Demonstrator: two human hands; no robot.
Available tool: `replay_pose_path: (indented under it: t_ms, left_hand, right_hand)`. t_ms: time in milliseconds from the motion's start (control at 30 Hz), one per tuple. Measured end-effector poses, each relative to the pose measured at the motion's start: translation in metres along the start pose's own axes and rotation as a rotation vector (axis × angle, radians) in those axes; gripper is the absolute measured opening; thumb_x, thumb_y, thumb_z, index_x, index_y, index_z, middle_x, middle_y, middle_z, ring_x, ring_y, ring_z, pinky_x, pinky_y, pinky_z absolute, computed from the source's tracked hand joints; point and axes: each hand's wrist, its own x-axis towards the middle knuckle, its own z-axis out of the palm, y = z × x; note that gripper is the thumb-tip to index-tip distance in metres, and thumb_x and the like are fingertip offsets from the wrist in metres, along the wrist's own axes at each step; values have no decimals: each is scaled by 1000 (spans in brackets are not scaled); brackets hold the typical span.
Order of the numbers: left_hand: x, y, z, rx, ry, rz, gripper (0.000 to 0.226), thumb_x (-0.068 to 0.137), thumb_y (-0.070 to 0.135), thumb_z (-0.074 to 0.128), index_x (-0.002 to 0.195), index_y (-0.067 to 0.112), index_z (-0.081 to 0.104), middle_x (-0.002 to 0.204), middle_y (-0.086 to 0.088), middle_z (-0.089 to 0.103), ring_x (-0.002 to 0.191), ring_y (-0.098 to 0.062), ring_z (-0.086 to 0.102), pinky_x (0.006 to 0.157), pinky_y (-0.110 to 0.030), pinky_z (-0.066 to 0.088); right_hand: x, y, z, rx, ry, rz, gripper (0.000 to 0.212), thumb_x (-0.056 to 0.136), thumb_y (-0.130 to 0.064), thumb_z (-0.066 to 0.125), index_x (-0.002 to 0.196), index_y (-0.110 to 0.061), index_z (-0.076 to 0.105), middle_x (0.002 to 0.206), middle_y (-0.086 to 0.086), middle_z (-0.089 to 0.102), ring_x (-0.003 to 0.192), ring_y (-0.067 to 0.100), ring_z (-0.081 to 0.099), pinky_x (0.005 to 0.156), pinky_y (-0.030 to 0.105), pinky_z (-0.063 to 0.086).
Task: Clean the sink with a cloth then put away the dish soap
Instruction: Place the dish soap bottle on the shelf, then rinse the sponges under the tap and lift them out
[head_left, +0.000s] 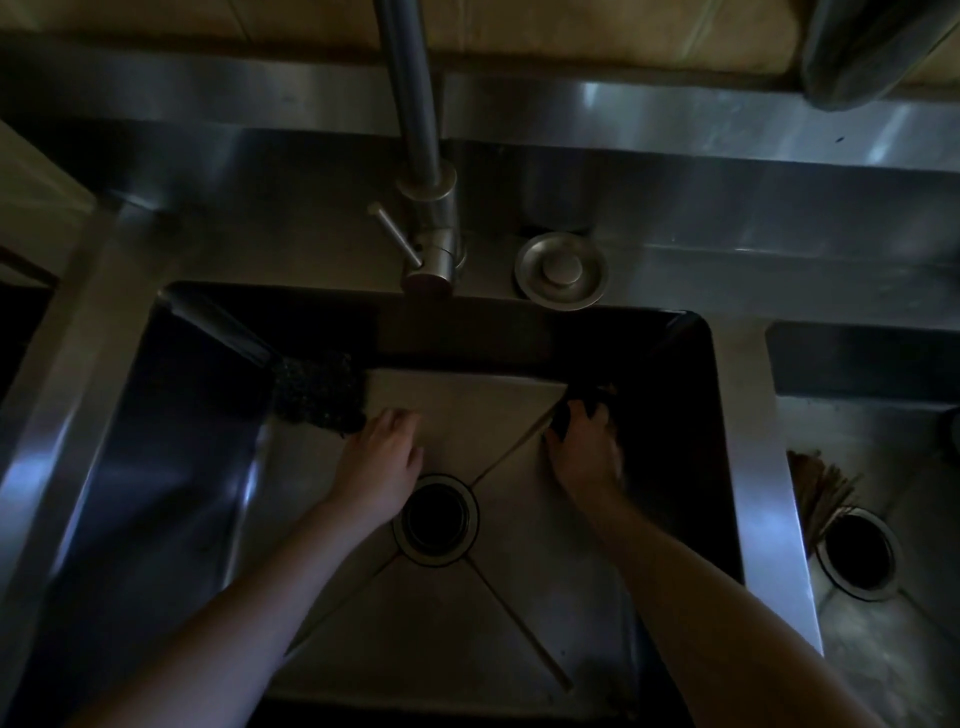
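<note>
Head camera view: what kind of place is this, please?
Probably a kitchen. There is a steel sink with a tall faucet behind it and a second basin to its right, and the right hand grips a dark cloth in the sink.

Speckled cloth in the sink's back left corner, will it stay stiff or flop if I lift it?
Probably floppy: the speckled cloth looks knitted and lies rumpled against the sink wall. Likely light, though heavier if soaked, which I can't tell. Pushed, it may bunch rather than slide.
</note>
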Motion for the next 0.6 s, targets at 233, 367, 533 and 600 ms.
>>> replay_pose_path:
  t_ms: [233, 367, 533, 600]
  left_hand:
    - [-1, -11, 0, -2, -10, -25, 38, 94, 25, 48, 131, 14, 45, 128, -8, 48, 112, -28, 50, 92, -39, 42]
    - [-6, -14, 1, -10, -2, -47, 38, 94, 25, 49, 130, 14, 46, 127, -8, 49, 110, -28, 52, 90, -39, 43]
    - [-12, -15, -4, -34, 24, -70, 38, 93, 25, 50, 129, 14, 48, 126, -10, 50, 108, -30, 53, 90, -41, 43]
    - [-17, -17, -6, -34, 27, -85, 38, 93, 24, 51, 129, 13, 48, 125, -10, 50, 108, -30, 53, 90, -41, 42]
  right_hand:
    - [7, 4, 10, 22, 64, 46, 53, 87, -44, 55, 132, -21, 41, 137, 16, 34, 119, 41, 44, 95, 50, 42]
    - [4, 2, 8, 18, 71, 43, 49, 82, -31, 61, 127, -19, 45, 138, 16, 32, 121, 42, 42, 98, 51, 41]
    - [-7, 3, 9, 14, 11, -34, 57, 78, -20, 61, 132, -17, 44, 145, 18, 27, 125, 41, 38, 103, 44, 39]
    - [-13, 1, 11, 10, -18, -33, 56, 80, -20, 59, 133, -19, 42, 146, 15, 28, 127, 40, 36, 101, 45, 39]
